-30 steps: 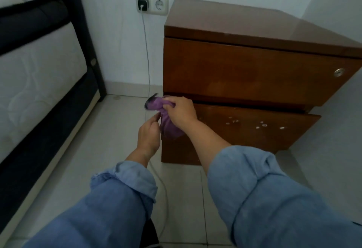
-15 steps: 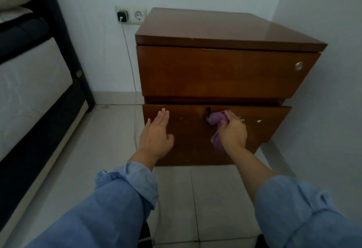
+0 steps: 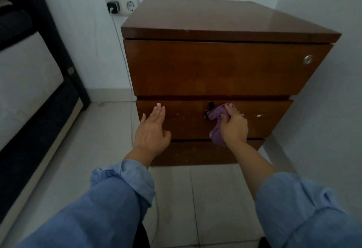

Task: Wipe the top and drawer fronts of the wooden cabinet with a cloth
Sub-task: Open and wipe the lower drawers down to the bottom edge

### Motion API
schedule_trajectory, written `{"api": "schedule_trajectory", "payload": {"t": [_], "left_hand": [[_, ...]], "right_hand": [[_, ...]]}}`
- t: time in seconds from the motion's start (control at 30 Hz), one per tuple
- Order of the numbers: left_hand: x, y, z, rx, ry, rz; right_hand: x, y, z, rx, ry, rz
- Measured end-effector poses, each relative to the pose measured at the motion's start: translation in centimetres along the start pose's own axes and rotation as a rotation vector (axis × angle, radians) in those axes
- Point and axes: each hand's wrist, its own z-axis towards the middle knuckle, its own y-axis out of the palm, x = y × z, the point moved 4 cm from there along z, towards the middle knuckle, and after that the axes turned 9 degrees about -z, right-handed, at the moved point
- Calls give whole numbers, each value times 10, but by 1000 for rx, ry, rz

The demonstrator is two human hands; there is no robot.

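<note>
A brown wooden cabinet [image 3: 225,67] stands on the tiled floor against the wall, with a glossy top and stacked drawer fronts. My right hand [image 3: 234,128] grips a bunched purple cloth [image 3: 217,124] and presses it on the middle drawer front [image 3: 188,120], near the drawer's centre beside a small dark fitting. My left hand [image 3: 151,132] lies flat with fingers spread on the left part of the same drawer front. Small pale spots dot that drawer face. The upper drawer carries a round metal lock [image 3: 307,59] at its right end.
A bed with a dark frame [image 3: 64,55] and pale mattress fills the left side. A wall socket with a plugged charger [image 3: 113,7] sits left of the cabinet, its white cable [image 3: 127,83] dropping to the floor beside the cabinet. A wall stands close on the right.
My right hand has carried the cloth from the drawer's left edge to its middle. My left hand let go of the cloth and went flat on the drawer's left part.
</note>
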Motion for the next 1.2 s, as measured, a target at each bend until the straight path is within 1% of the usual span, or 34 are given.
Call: {"api": "schedule_trajectory", "payload": {"t": [0.07,0.17,0.27,0.33,0.4,0.47,0.5,0.57,0.67,0.73,0.87,0.93,1.0,1.03,1.1,1.2], "left_hand": [[-2,0,1,-13,2,3],[-5,-1,-2,-41,-8,25],[-8,-2,-9,-49,-62,45],[-10,-3,-14,-43,-78,44],[-13,-5,-19,-41,-99,29],[-23,-7,-22,-15,-157,-51],[-29,-7,-23,5,-196,-116],[-41,-4,-25,58,-270,-270],[-51,-1,-24,163,-390,-563],[-59,2,-17,219,-457,-713],[-75,5,-2,311,-455,-867],[-80,9,1,373,-437,-868],[-79,11,3,451,-447,-886],[-80,13,3,487,-461,-918],[-77,14,3,538,-450,-974],[-75,15,1,575,-432,-961]], "right_hand": [[1,-2,1,3,-8,9],[2,-5,-5,25,-91,31],[-2,2,-21,-48,-140,41],[-8,8,-33,-68,-177,52],[-18,15,-42,-83,-263,56],[-33,22,-49,-100,-389,51],[-41,26,-51,-81,-463,25],[-59,34,-51,0,-614,-104],[-88,42,-47,164,-789,-280],[-109,56,-43,268,-902,-365],[-124,112,-31,403,-1128,-563],[-117,138,-26,513,-1184,-661],[-108,155,-22,652,-1215,-700],[-103,167,-20,685,-1244,-709],[-91,182,-23,685,-1330,-751],[-68,204,-29,589,-1451,-739]]}}
